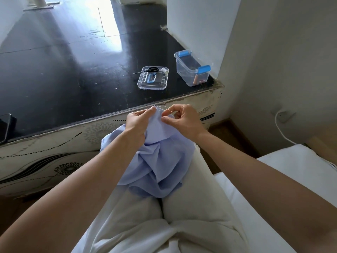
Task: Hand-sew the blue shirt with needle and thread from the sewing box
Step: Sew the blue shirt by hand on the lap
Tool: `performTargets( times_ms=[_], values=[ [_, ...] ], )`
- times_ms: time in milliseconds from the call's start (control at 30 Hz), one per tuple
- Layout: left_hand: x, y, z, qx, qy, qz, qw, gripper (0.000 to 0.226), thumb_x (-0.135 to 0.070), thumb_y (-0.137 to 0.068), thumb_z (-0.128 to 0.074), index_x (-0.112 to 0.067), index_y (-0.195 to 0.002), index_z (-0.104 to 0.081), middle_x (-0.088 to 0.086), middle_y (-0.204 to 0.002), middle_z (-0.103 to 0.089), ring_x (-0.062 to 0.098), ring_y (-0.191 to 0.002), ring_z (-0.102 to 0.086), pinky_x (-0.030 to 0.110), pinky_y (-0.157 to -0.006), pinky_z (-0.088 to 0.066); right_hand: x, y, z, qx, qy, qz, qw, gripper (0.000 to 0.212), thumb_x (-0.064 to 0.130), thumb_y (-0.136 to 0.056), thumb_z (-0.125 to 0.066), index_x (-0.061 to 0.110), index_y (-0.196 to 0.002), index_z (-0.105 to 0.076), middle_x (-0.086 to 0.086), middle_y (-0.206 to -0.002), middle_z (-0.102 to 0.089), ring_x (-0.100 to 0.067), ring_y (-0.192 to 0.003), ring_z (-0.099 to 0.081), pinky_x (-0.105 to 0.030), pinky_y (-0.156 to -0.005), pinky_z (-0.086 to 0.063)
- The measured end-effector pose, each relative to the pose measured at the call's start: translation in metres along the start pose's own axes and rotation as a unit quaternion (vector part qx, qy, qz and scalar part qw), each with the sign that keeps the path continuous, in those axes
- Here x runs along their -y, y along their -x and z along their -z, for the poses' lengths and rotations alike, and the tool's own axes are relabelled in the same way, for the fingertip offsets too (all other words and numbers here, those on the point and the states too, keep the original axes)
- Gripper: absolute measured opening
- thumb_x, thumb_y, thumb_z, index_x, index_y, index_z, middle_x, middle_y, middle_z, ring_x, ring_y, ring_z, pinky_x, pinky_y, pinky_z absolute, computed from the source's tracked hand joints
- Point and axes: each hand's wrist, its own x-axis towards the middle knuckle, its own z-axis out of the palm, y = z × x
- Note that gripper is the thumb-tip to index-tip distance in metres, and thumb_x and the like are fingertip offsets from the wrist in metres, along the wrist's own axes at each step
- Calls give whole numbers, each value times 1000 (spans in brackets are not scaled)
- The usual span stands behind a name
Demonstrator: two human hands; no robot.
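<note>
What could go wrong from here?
1. The right hand pinches what looks like the needle close to the left hand gripping the blue shirt: a finger prick is possible.
2. Slack thread loops over the fabric edge: it may snag or knot.

Home bedroom: white mattress [291, 172], wall charger cable [278, 126]

blue shirt [160, 161]: thin woven cloth, matt, softly creased | thread [170, 110]: fine pale fibre | sewing box [184, 70]: clear glossy plastic, blue plastic latches | lid [145, 86]: same clear plastic, smooth | tabletop [63, 70]: black, glossy, scuffed and speckled | table side [54, 147]: off-white smooth panel, edge worn | trousers [191, 207]: pale matt cloth
</note>
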Motion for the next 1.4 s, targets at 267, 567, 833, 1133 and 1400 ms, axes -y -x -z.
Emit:
performTargets(
  times_ms=[267, 567, 833, 1133, 1400],
  values=[
    [0, 5, -3, 25, 4, 17, 1000, 19, -28, -80, -79, -11, -77, -69, 10, -78, -66, 25, -72, -61, 30, -62, -52, -2, 0, -10, -38, 18, 9, 999, 19, 33, -85, -73, 15, -86, -71, -6, -73, -67, -18, -62, -57, -41, -61, -57],
    [0, 2, -6, 20, 3, 33, 999, 25, -31, -78, -80, -8, -86, -71, 13, -86, -66, 27, -81, -60, 35, -71, -52, -9, 4, 0, -11, -21, -3, 1000, 21, 29, -85, -74, 10, -91, -69, -7, -80, -67, -22, -71, -62, -39, -66, -58],
    [-2, 1, -4, 9, 33, 54, 998, 26, -34, -77, -81, -14, -88, -69, 15, -98, -68, 32, -90, -64, 46, -86, -56, -15, 7, -1, 26, -5, -24, 999, 43, 36, -83, -75, -3, -68, -67, -15, -66, -66, -33, -65, -61, -43, -61, -55],
    [1, 5, -6, 1, 26, 52, 998, 21, -32, -83, -76, -15, -84, -64, 11, -91, -65, 29, -86, -61, 39, -77, -56, -14, 8, -6, -1, 14, -24, 1000, 22, 35, -79, -80, 15, -83, -71, 0, -86, -70, -12, -77, -64, -29, -70, -58],
    [0, 7, -5, -3, 40, 59, 997, 19, -30, -83, -76, -15, -79, -64, 8, -80, -63, 25, -76, -58, 32, -69, -52, -17, 8, -4, 24, -18, -33, 999, 19, 25, -85, -74, 7, -83, -69, -7, -77, -68, -16, -70, -60, -39, -69, -58]
  ],
)
